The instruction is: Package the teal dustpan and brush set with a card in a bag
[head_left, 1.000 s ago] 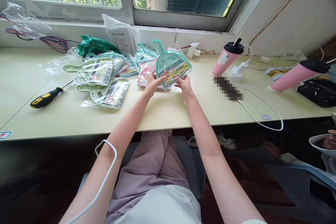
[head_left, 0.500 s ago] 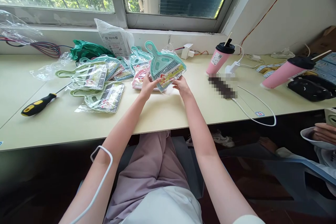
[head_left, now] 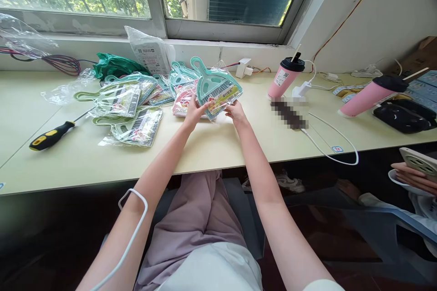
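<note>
A teal mini dustpan-and-brush set in a clear plastic bag is held tilted above the pale table, its handle pointing up and left. My left hand pinches the bag's lower left corner. My right hand grips its lower right edge. Just behind lies a pink packaged set. Several more bagged sets, teal and pale green, are piled to the left.
A black-and-yellow screwdriver lies at the left. Two pink tumblers, a white cable, a charger and a black case sit to the right. Another person's hand holds a phone at the right edge.
Both hands keep hold of the teal set, which has barely shifted. At the right edge another person's hand has brought a phone into view.
</note>
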`<control>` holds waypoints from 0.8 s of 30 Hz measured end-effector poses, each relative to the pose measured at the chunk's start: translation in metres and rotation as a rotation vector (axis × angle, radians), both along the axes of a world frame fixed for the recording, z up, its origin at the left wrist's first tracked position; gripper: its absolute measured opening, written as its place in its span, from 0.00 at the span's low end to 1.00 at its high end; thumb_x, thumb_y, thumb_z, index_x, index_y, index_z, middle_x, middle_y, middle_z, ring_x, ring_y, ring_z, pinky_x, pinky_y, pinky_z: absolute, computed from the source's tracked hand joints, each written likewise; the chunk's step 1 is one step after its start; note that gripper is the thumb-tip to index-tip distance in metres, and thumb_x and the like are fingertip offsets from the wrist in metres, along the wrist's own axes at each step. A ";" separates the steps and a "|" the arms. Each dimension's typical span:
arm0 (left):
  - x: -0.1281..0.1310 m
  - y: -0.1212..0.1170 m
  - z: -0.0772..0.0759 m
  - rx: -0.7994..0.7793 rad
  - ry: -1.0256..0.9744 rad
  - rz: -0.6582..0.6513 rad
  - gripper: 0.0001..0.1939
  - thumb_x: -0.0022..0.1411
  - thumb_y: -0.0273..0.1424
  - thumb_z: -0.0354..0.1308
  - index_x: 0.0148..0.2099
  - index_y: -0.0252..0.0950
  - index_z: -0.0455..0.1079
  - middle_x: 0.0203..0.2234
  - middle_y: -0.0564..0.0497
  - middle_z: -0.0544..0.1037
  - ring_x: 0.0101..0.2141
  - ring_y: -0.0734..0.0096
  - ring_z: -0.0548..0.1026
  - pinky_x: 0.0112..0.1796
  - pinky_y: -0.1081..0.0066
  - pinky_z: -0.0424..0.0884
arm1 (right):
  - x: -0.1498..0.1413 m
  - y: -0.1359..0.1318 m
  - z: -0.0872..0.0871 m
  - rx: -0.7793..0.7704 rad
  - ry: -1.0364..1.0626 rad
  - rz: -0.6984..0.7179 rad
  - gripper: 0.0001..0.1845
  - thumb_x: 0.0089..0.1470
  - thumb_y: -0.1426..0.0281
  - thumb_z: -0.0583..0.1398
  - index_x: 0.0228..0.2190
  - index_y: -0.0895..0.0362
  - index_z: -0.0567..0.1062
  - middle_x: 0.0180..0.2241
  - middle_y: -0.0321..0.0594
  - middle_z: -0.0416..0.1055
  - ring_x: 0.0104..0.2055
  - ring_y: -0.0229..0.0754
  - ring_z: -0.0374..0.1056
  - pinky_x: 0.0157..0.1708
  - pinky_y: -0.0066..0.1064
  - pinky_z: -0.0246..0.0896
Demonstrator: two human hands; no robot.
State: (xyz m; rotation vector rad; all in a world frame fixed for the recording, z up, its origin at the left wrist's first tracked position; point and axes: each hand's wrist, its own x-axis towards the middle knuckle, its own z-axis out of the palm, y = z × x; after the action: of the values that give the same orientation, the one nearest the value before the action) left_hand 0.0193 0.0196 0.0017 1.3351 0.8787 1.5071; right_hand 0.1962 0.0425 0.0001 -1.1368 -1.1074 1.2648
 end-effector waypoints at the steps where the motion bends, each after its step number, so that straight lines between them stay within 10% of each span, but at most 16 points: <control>1: 0.000 0.000 0.000 -0.002 0.003 0.002 0.35 0.48 0.44 0.71 0.56 0.39 0.64 0.50 0.43 0.77 0.54 0.51 0.74 0.53 0.53 0.73 | 0.000 0.000 0.000 -0.003 -0.001 -0.005 0.26 0.36 0.61 0.70 0.38 0.53 0.70 0.42 0.37 0.77 0.36 0.39 0.74 0.28 0.26 0.59; 24: -0.002 0.006 -0.005 -0.005 -0.012 0.073 0.32 0.43 0.42 0.72 0.48 0.37 0.67 0.42 0.45 0.80 0.48 0.53 0.78 0.48 0.58 0.76 | -0.009 -0.001 -0.010 -0.046 0.065 -0.026 0.30 0.33 0.62 0.73 0.39 0.53 0.69 0.41 0.38 0.76 0.35 0.39 0.73 0.28 0.27 0.60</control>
State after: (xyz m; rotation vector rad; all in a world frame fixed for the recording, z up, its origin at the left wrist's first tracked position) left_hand 0.0171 0.0257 -0.0032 1.3011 0.9320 1.5661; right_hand 0.1872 0.0418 -0.0097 -1.1326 -1.0177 1.3038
